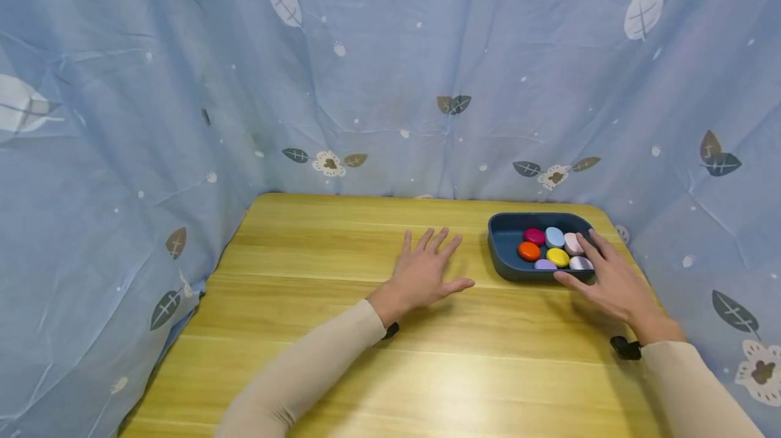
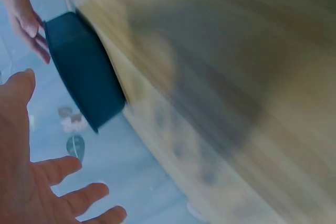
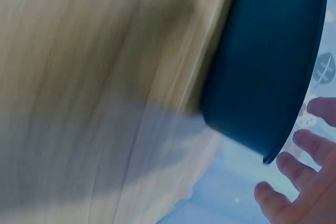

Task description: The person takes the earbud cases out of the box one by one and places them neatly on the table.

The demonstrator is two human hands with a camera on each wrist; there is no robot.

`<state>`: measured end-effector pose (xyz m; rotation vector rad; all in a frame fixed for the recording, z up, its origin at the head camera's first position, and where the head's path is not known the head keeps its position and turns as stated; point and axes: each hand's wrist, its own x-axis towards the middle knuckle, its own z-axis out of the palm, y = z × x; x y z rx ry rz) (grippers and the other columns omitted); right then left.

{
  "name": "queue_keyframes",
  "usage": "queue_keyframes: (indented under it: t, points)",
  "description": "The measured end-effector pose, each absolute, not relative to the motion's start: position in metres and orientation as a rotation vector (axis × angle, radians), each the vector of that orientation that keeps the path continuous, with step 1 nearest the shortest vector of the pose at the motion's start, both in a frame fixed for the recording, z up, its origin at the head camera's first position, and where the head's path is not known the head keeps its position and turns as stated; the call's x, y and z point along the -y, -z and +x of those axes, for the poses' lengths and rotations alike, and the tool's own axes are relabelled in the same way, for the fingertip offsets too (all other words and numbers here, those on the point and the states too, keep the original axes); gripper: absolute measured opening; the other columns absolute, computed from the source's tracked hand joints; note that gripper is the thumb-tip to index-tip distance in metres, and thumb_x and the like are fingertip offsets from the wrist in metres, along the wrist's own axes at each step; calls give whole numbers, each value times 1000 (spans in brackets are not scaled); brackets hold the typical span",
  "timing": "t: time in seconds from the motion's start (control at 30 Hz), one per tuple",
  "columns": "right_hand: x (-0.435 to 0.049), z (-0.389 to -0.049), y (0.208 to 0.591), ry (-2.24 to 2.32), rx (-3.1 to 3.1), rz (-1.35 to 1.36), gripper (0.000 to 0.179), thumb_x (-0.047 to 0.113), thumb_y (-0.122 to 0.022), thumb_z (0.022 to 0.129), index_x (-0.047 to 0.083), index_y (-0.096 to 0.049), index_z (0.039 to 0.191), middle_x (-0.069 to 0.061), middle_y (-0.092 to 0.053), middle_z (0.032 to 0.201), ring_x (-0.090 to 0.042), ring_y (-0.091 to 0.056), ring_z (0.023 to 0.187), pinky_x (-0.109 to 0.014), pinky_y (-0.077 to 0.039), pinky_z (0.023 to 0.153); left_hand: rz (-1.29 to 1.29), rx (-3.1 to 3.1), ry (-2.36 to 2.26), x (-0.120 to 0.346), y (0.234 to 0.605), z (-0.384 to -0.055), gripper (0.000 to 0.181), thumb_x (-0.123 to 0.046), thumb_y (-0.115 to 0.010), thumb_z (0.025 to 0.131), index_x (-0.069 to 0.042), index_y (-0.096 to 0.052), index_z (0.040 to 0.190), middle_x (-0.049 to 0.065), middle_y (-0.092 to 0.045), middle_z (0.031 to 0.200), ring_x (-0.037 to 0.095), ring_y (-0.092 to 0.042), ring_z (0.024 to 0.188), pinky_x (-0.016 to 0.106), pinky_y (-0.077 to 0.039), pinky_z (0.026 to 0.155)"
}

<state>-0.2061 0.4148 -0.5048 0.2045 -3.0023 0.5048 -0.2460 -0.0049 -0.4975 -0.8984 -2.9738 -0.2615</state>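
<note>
A dark blue tray [image 1: 509, 267] stands at the back right of the table, with several smooth oval pieces inside. Among them are a magenta piece [image 1: 534, 236], an orange piece [image 1: 528, 251], a yellow piece [image 1: 557, 257] and a light blue piece [image 1: 554, 237]. Over the tray's right front side is my right hand [image 1: 616, 287], fingers spread, holding nothing. In the right wrist view its fingertips are close to the tray's rim [image 3: 299, 98]. My left hand [image 1: 421, 275] hovers left of the tray, fingers spread and apart from it.
The wooden table [image 1: 293, 248] extends left and forward of the tray. A blue curtain [image 1: 390, 72] with leaf and flower prints hangs along the back and both sides. Dark wrist devices, one by the right wrist [image 1: 626, 348], sit beneath both wrists.
</note>
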Motion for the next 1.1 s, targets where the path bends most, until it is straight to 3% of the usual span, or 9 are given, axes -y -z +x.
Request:
queue_keyframes:
  t: [0.4, 0.7, 1.1]
  points:
    - [-436, -214, 496, -581, 3097, 128, 123, 67, -75, 107, -19, -21, 176, -49, -22, 181, -75, -27, 163, -92, -29, 126, -1082, 2893, 234, -57, 504, -243, 83, -81, -42, 116, -38, -31, 186, 0, -33, 194, 32, -37, 179, 72, -31, 143]
    - [-440, -216, 495, -598, 3155, 64, 127, 71, -75, 106, -21, -19, 174, -52, -22, 178, -78, -31, 158, -91, -32, 125, -1023, 2903, 137, -82, 509, -250, 79, -80, -33, 118, -35, -42, 182, -7, -34, 193, 27, -37, 179, 63, -32, 145]
    - [-432, -214, 493, -579, 3115, 79, 118, 69, -80, 104, -18, -36, 171, -52, -36, 171, -75, -42, 151, -89, -41, 121, -916, 2878, 128, -73, 506, -254, 66, -73, -41, 120, -35, -61, 171, -5, -50, 185, 27, -49, 172, 58, -39, 143]
